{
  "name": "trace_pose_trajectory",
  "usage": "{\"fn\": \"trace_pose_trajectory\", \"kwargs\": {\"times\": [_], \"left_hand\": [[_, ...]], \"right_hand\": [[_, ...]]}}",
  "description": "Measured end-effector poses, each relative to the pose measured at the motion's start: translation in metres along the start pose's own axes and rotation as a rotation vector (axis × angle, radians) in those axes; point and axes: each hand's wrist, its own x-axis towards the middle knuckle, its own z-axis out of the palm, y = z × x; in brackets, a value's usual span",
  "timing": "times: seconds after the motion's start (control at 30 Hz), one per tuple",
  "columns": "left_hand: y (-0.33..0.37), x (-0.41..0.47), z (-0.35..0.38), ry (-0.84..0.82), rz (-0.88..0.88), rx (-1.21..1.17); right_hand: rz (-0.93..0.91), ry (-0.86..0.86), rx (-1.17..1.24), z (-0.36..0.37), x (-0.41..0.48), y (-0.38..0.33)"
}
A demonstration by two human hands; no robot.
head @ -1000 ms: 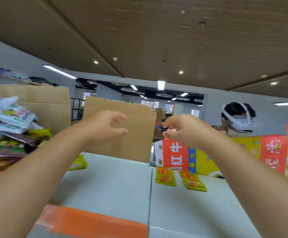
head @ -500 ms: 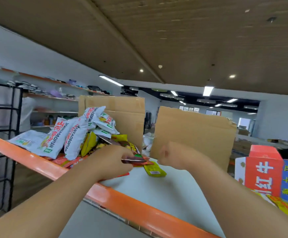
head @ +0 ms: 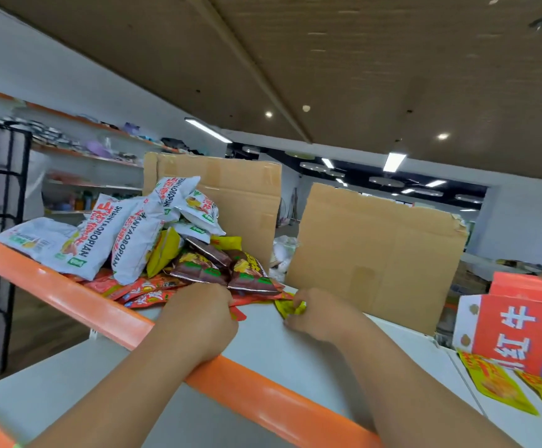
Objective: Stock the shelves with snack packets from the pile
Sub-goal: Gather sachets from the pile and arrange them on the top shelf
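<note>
While both hands are busy: they work at the right foot of the pile (head: 153, 240), likely freeing packets to stock.
Left hand (head: 201, 318): curled round a flat red packet (head: 238, 313) under the pile.
Right hand (head: 315, 318): pinching a crinkled yellow packet (head: 290, 308) just right of the pile.
Pile: puffy white bags over glossy brown and red foil pouches, on a smooth grey shelf (head: 263, 344).
Behind the pile: upright cardboard (head: 373, 253).

What your hands and the edges hide
Your left hand (head: 198, 321) tucks its fingers out of sight at the pile (head: 140, 240), so you can't tell its grip; your right hand (head: 315, 318) covers part of a yellow packet (head: 290, 308); the right edge crops the red carton (head: 502, 331).
</note>
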Motion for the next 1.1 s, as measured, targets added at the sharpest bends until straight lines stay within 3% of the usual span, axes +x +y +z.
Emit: {"fn": "trace_pose_trajectory", "kwargs": {"times": [0.17,0.3,0.4,0.57,0.7,0.83,0.93,1.0,1.1], "left_hand": [[0.01,0.003,-0.003,-0.038,-0.031,0.135],[0.011,0.014,-0.009,-0.173,-0.045,0.114],[0.007,0.015,-0.013,-0.254,0.045,0.075],[-0.008,-0.012,-0.024,-0.224,0.168,-0.28],[-0.018,-0.019,-0.037,-0.253,0.163,-0.206],[-0.016,-0.019,-0.042,-0.275,0.178,-0.189],[-0.01,-0.016,-0.041,-0.292,0.196,-0.183],[-0.007,-0.015,-0.037,-0.253,0.201,-0.231],[-0.003,-0.012,-0.029,-0.061,0.165,-0.302]], "right_hand": [[-0.002,0.046,-0.06,-0.002,-0.001,0.002],[0.041,0.101,-0.081,-0.009,0.001,0.005],[0.051,0.15,-0.034,-0.012,0.002,0.007],[0.005,0.43,0.097,-0.02,0.009,0.016],[-0.028,0.692,0.4,-0.025,0.013,0.026],[-0.092,0.837,0.581,-0.031,0.007,0.025],[-0.082,0.748,0.521,-0.028,0.008,0.024],[0.017,0.52,0.366,-0.02,0.016,0.03],[0.158,0.21,0.14,-0.01,0.026,0.041]]}}
